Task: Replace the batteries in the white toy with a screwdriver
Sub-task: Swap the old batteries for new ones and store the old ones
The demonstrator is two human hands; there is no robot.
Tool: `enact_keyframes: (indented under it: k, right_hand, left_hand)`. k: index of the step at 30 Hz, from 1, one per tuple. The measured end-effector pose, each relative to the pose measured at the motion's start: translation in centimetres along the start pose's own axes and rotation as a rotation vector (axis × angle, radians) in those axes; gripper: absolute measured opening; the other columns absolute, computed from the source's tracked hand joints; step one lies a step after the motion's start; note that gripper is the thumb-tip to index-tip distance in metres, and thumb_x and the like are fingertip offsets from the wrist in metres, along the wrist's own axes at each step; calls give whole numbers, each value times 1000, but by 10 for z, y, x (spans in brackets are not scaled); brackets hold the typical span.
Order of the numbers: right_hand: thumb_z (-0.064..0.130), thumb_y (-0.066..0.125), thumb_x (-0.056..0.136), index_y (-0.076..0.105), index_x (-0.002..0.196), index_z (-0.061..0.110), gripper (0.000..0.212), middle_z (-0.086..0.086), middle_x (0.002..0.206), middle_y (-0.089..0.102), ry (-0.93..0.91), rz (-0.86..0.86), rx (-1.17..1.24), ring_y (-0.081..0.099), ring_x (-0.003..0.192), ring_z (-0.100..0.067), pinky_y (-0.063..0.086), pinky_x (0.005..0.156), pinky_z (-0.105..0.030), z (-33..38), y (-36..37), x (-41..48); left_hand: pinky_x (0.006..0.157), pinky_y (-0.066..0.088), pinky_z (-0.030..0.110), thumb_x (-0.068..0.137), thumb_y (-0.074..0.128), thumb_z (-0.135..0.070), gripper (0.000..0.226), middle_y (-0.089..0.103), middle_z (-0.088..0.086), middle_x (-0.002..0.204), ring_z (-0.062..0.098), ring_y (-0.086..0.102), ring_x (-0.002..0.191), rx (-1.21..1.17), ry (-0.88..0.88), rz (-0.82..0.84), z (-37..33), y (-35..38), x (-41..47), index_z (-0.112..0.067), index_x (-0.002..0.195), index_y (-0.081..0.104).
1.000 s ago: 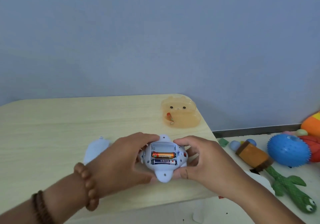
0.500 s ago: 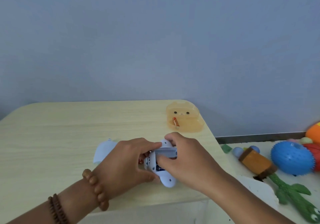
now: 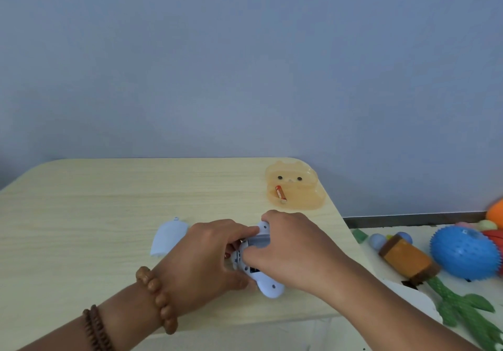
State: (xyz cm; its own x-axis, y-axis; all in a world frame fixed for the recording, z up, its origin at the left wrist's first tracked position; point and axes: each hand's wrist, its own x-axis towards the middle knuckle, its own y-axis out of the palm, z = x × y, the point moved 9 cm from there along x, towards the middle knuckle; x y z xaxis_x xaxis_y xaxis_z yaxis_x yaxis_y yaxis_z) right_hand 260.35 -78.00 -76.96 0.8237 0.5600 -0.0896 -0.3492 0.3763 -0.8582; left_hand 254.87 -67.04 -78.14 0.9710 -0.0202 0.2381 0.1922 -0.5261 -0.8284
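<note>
The white toy (image 3: 268,286) lies belly-up on the wooden table (image 3: 95,214), near its front right corner. My left hand (image 3: 206,258) grips the toy's left side. My right hand (image 3: 291,250) lies over the open battery compartment, its fingers pressing into it, so the batteries are hidden. A pale curved plastic piece (image 3: 167,237), seemingly the toy's other shell, lies just left of my left hand. A spare orange battery (image 3: 280,193) rests in a translucent orange animal-shaped dish (image 3: 299,190) at the table's far right corner. No screwdriver is visible.
Right of the table, on a lower pale surface, lie a blue spiky ball (image 3: 464,252), an orange-brown block toy (image 3: 408,259), a green cactus-like toy (image 3: 462,307) and other coloured toys. A plain blue-grey wall stands behind.
My right hand has moved from the toy's right side over the battery compartment, covering the two batteries that were in plain sight. My view has shifted slightly upward.
</note>
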Motion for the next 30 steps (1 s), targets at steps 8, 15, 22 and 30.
enact_keyframes:
  k: [8,15,22,30]
  right_hand:
    - [42,62,72,44,70,18,30,5,63,48,34,12,47,43,57,-16,36,55,-32,2,-2,-4]
    - [43,60,84,51,123,38,40,16,117,56,12,9,92,56,103,-6,47,83,-27,-6,-2,-8]
    - [39,69,86,66,97,32,13,29,140,43,-137,-107,-58,44,127,-1,48,94,-31,2,-8,-17]
    - [38,72,90,77,98,31,12,28,142,45,-308,3,-106,41,131,-2,44,102,-35,8,-7,-3]
  left_hand:
    - [81,48,14,61,91,-40,73,65,-25,97,-5,61,92,-31,10,22,0,3,3,-37,129,64]
    - [81,49,13,61,91,-41,74,66,-24,99,-3,62,93,1,12,5,4,2,3,-37,129,63]
    - [75,47,13,63,89,-38,61,65,-22,91,1,62,89,-17,23,18,0,2,4,-45,119,65]
    - [73,48,16,62,86,-43,56,64,-21,90,4,61,86,-43,27,42,3,6,6,-46,113,63]
